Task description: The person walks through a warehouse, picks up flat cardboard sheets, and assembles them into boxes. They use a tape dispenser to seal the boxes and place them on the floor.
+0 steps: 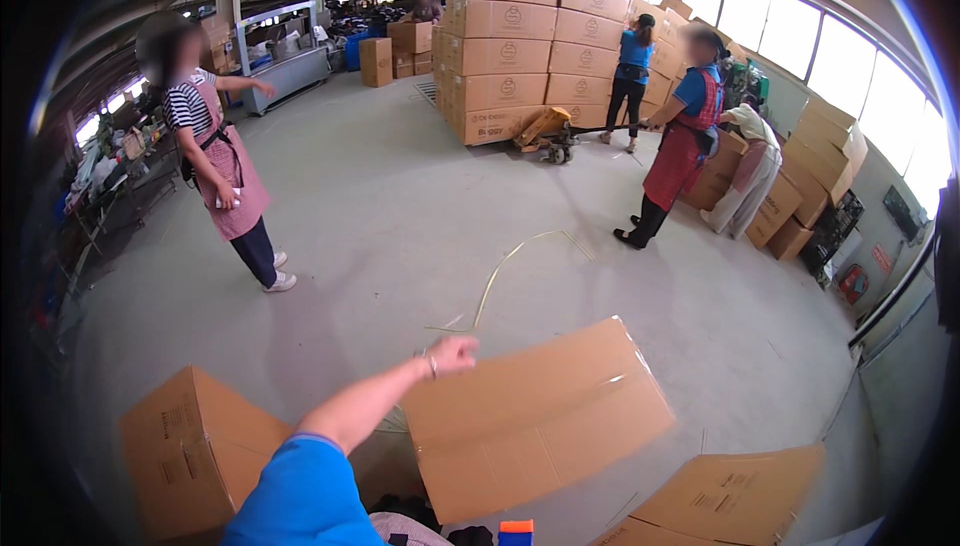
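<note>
My left arm, in a blue sleeve, reaches forward from the lower edge. My left hand (452, 354), a band round its wrist, is closed at the far left edge of a large brown cardboard box (540, 421). Its fingers curl at that edge, and their tips are partly hidden. The box lies tilted in front of me, its broad plain face turned up and a strip of clear tape near one end. My right hand is out of view. At the lower edge a small blue thing with an orange top (516, 531) shows close to my body.
Cartons stand at the lower left (185, 446) and lower right (730, 491). A yellow strap (490, 281) lies on the floor. A person in an apron (225, 141) stands left; another (690, 136) holds a pallet truck (550, 136) by stacked cartons (505, 46). Others work behind.
</note>
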{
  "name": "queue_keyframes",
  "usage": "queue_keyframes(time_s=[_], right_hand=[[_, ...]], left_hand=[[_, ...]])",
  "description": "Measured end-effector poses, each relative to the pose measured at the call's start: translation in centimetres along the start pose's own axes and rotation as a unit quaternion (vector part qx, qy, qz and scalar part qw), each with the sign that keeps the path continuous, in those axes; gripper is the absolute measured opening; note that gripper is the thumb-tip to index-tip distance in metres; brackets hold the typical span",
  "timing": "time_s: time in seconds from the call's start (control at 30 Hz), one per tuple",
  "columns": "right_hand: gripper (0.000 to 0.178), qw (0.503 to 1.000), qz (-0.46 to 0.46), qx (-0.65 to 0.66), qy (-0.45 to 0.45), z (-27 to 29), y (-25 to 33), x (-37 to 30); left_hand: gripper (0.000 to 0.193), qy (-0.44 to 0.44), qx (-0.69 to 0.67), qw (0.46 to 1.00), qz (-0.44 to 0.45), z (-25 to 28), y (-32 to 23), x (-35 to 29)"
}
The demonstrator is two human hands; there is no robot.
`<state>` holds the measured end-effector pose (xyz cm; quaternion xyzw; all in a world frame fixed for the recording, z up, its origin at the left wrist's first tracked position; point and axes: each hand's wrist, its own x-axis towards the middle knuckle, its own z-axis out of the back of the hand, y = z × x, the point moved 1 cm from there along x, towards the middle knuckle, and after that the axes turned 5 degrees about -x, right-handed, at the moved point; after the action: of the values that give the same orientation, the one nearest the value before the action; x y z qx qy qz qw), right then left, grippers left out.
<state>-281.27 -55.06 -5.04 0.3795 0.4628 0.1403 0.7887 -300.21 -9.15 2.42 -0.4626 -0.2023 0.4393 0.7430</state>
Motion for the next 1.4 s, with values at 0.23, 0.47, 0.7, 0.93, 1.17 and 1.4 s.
queue_keyframes(time_s=[0.23,0.47,0.7,0.93,1.17,1.4], right_hand=[[0.037,0.996,0.045,-0.059,0.053,0.1,-2.8,1.4],[0.049,0.963,0.189,0.006,0.191,1.1,7.3,-2.1],[0.056,0.944,0.16,-0.17,0.234,2.2,8.9,-2.0],[0.065,0.93,0.168,-0.191,0.267,2.6,8.9,-2.7],[0.06,0.924,0.161,-0.211,0.277,0.6,7.9,-1.4],[0.055,0.945,0.069,-0.206,0.246,-3.7,11.1,-2.0]], left_hand=[[0.052,0.143,-0.08,0.966,0.202,-14.6,4.9,-13.6],[0.049,0.272,-0.331,0.848,0.313,-15.2,-1.2,-18.4],[0.031,0.325,-0.307,0.862,0.237,-14.4,-0.8,-20.6],[0.011,0.259,-0.545,0.722,0.34,-17.0,1.6,-23.6],[0.003,0.139,-0.426,0.828,0.337,-17.4,2.1,-24.4],[0.006,-0.034,-0.272,0.922,0.272,-11.0,4.5,-20.3]])
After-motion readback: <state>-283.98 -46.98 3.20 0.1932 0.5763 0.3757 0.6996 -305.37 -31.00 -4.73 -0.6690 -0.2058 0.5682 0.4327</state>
